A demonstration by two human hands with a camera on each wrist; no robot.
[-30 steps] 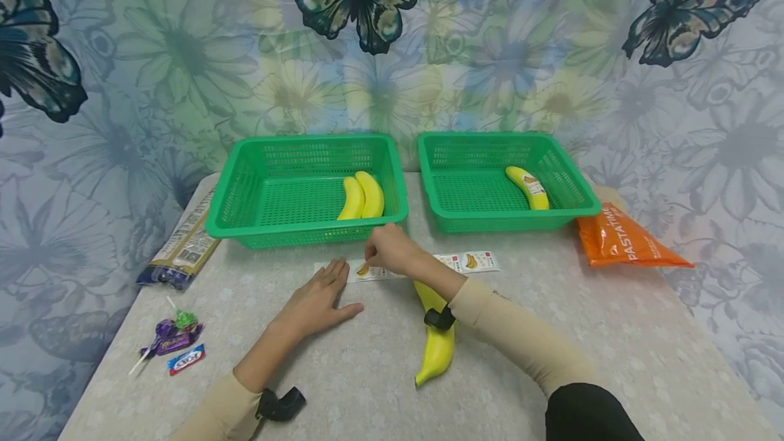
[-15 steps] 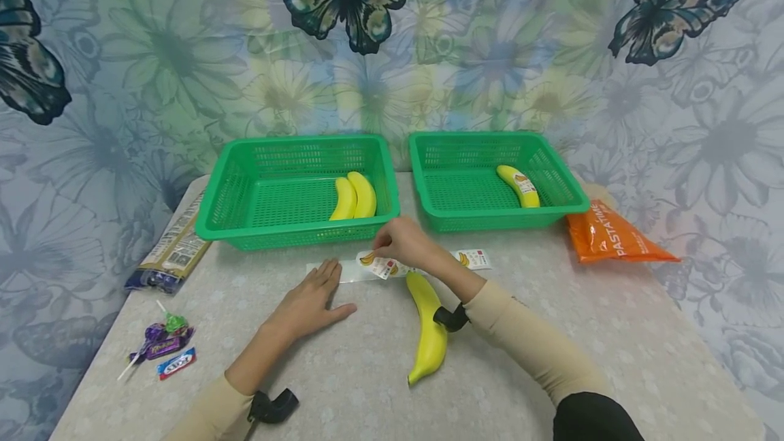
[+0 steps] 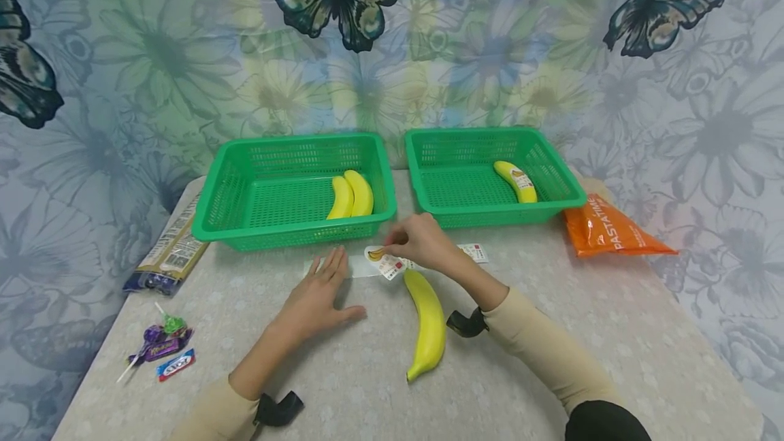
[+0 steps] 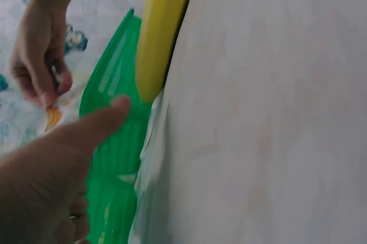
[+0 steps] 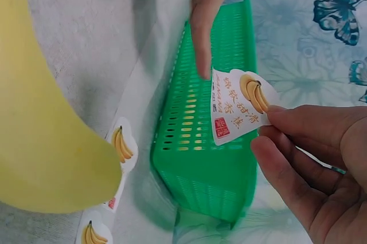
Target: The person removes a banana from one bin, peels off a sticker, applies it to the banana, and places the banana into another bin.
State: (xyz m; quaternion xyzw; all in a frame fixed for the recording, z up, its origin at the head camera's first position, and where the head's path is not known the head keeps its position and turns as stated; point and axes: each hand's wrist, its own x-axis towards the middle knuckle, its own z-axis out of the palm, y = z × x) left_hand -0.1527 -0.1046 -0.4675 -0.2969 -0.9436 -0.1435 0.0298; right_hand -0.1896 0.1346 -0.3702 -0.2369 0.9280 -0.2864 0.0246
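Sticker (image 5: pixel 241 103) pinched in right hand (image 3: pixel 422 242): glossy printed paper, smooth. Sticker strip (image 3: pixel 358 267) under left hand (image 3: pixel 318 298): clear, shiny backing film, just in front of the left basket (image 3: pixel 294 186). Both the left basket and the right basket (image 3: pixel 490 175): green plastic mesh, slight sheen. Banana (image 3: pixel 427 322) in front of the strip: smooth, waxy yellow skin. Table (image 3: pixel 551 332): matt, speckled pale surface. Orange bag (image 3: pixel 606 230) right of the right basket: glossy crinkled plastic. Backdrop (image 3: pixel 153 53) behind the baskets: printed cloth, soft matt.

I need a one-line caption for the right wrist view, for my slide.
Right hand pinches a peeled banana sticker above the yellow banana, beside a green basket.
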